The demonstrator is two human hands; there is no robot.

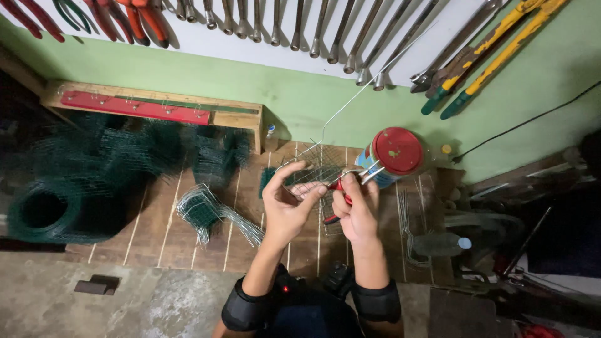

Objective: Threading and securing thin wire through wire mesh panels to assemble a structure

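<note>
Fingers of the right hand (357,209) are clenched round red-handled pliers (341,191), metal nose pointing up-right toward a can with a red lid (395,153). Left hand (287,200) has thumb & fingertips pinched on the edge of a wire mesh piece (316,169), just left of the pliers; the pliers' nose looks to meet the mesh, exact contact pt too small to tell. One long wire runs up from the mesh toward the wall.

Taking the can as landmark: both hands sit just below-left of it, mesh directly left of it. Loose bundle of bent wire (210,216) lies further left on the wooden bench (163,231); dark green mesh roll (44,209) well left, at the bench's far end. Clear plastic bottle w/ blue cap (441,244) lies below-right of the can. Above it, spanners (325,31) hang in a row on the wall; yellow-handled bolt cutters (494,50) hang up-right.
</note>
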